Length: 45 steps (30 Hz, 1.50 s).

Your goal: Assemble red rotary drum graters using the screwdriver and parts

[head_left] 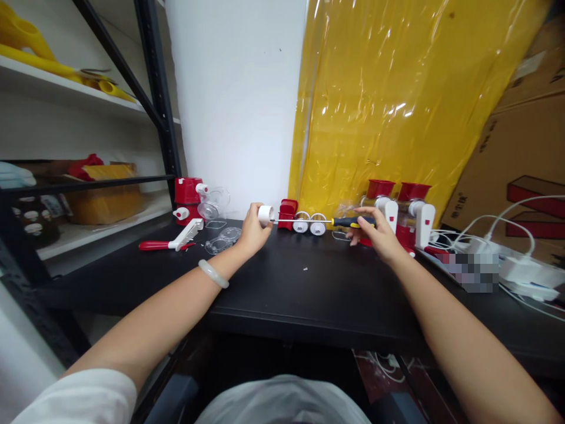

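Note:
My left hand (255, 231) is closed around a short white plastic cylinder (265, 214) above the black table. In my right hand (373, 231) is the yellow-and-black handle of a long screwdriver (353, 222), held level. Its thin shaft points left, and the tip reaches the open end of the cylinder; whether it is inside I cannot tell. Behind the shaft stand a red plastic part (288, 213) and two round white parts (309, 225). Left of my left hand lie clear plastic pieces (222, 240) and a white crank arm with a red handle (170, 240).
Red-and-white crank devices stand at the back left (189, 197) and right (414, 215) of the table (282, 294). White cables and chargers (527, 272) crowd the right side. A black-framed shelf (152, 70) rises at left, and a large cardboard box (516, 153) leans at right.

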{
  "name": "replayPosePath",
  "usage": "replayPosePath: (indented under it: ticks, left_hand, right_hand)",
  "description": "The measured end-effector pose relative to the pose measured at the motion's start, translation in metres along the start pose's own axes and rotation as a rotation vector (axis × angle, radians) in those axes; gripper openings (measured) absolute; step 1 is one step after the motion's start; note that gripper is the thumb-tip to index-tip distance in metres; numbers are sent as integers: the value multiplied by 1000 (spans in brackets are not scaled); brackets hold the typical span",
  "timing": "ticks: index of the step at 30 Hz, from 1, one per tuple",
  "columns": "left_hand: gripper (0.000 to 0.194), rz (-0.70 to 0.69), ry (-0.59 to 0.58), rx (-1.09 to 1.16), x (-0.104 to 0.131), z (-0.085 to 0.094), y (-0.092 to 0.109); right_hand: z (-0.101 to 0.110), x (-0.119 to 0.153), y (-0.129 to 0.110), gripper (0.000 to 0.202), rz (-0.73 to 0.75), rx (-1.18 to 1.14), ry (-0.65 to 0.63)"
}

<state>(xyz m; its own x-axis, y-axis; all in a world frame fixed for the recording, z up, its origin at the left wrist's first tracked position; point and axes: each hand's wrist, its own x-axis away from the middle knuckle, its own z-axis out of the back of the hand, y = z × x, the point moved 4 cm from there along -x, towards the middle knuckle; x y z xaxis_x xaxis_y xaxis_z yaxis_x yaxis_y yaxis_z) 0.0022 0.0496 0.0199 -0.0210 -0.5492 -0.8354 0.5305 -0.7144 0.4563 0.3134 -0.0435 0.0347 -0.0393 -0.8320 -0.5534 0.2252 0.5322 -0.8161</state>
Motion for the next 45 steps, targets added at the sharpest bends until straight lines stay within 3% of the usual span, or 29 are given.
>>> replayPosePath:
  ticks: [3,7,12,15,19,26,31,34,37,42,45]
  left_hand:
    - [40,2,-4,-4,0,-1,-1]
    - [40,5,-7,-15,1,-1,-2]
    - [39,-23,-33,-14,2,-3,1]
    - [40,-22,-32,-8,3,-2,3]
    - [40,-1,-11,7,2,-1,4]
    - [40,37,7,9,2,-1,1]
    - [40,41,5,17,2,-1,2]
    - [42,47,21,31,2,0,3]
    - [43,62,39,64,1,1,5]
    - [45,83,76,98,1,3,5]
    - [45,58,81,81,1,3,3]
  right_hand:
    - [0,-2,2,58,10,-121,-13]
    - [0,-2,0,38,14,-43,-26]
    - [5,0,-1,38,-10,163,30]
    - [7,-3,2,37,5,40,38]
    - [6,-6,8,58,-1,-89,21]
    - [3,-3,4,34,39,55,-39]
    - [5,-1,4,37,28,183,-8]
    - [2,-1,2,37,23,46,-22]
    - [0,-1,2,51,-2,-59,-19]
    - [-1,-1,1,35,32,38,-58]
    - [1,0,1,34,29,128,-39]
